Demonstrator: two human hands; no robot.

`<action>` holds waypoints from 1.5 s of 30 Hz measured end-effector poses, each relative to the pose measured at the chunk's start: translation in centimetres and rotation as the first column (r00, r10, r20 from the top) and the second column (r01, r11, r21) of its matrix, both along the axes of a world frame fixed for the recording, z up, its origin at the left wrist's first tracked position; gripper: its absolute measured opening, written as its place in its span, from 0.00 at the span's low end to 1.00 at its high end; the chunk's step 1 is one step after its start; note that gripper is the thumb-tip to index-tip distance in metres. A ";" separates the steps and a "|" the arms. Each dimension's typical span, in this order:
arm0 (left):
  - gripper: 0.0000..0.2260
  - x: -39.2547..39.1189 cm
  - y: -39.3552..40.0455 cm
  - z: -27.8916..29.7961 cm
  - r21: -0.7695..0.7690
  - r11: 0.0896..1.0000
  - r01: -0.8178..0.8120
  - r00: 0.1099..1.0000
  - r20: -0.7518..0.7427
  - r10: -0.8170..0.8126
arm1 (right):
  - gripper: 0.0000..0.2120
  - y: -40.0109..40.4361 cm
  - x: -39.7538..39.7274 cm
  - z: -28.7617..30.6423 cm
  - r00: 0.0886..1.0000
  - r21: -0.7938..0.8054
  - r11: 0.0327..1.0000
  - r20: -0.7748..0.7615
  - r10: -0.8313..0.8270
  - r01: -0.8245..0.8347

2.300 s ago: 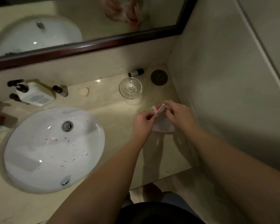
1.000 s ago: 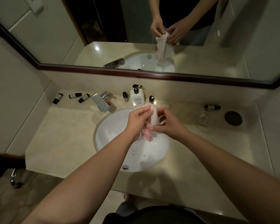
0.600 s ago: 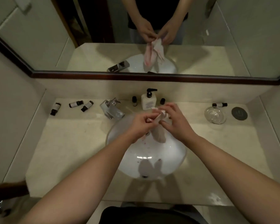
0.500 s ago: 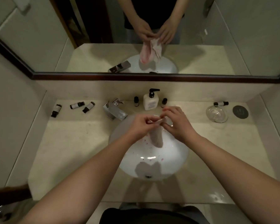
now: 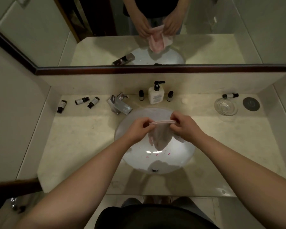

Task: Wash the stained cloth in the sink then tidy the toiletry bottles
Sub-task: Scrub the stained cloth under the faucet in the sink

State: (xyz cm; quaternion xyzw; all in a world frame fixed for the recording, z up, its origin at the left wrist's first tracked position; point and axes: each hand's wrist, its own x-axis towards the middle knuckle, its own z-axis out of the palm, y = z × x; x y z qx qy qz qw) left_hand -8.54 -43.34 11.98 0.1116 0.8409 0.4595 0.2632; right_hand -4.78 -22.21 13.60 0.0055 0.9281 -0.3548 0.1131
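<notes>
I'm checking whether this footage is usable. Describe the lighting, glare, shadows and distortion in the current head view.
Head view: dim, warm light overall; bright glare streaks on the sink basin floor; the arms cast dark shadows over the counter front edge; wide-angle bending curves the mirror frame and counter edges; the cloth, pinched by the left hand and right hand, looks slightly soft.

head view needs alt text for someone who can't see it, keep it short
Two bare hands, left hand and right hand, hold a pink-stained cloth stretched between them over a white sink. Behind the sink stand a faucet and a pump bottle; three small bottles lie on the counter at left.
</notes>
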 end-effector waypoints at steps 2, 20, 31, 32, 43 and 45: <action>0.03 0.5 0.4 0.2 0.029 0.996 -0.084 0.996 0.030 0.083 | 0.03 0.5 0.4 -0.3 1.000 -0.050 0.999 -0.015 -0.016 0.015; 0.05 3.8 3.0 1.7 -0.041 0.959 -0.282 0.914 -0.315 0.255 | 0.05 1.7 2.6 -3.2 0.975 0.045 0.999 -0.222 0.009 0.001; 0.04 0.7 -3.7 -1.0 -0.241 0.967 0.080 0.889 -0.422 -0.178 | 0.06 -3.1 1.1 -3.0 0.992 0.129 0.991 -0.116 0.052 -0.037; 0.04 0.5 -4.3 -1.2 -0.232 0.965 0.119 0.897 -0.392 -0.205 | 0.08 -3.5 1.2 -3.3 0.993 0.137 0.990 -0.110 0.052 -0.037; 0.09 -2.0 -8.3 -7.0 -0.253 0.854 0.454 0.864 -0.109 -0.492 | 0.09 -8.3 2.4 -5.9 0.980 0.103 0.979 0.084 -0.183 0.174; 0.10 -2.1 -8.4 -8.2 -0.288 0.819 0.497 0.839 -0.083 -0.539 | 0.09 -8.1 2.7 -6.9 0.970 0.110 0.973 0.111 -0.214 0.202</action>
